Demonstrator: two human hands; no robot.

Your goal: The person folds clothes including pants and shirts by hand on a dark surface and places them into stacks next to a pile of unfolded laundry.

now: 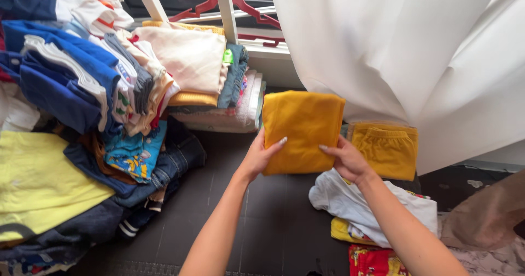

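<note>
While a loose heap of blue, yellow and patterned clothes (82,144) is spread over the dark floor (262,221) at the left, a folded stack of cream and pastel garments (202,79) is seen behind it. At the centre, a folded mustard-yellow fabric garment (302,131) is held up above the floor, its lower left edge clasped by the left hand (258,158) and its lower right edge by the right hand (345,158). Only the bottom is gripped, so the fold could slump open if the fingers were loosened. Further right, folded yellow shorts (385,150) are laid beneath a white curtain (404,51).
</note>
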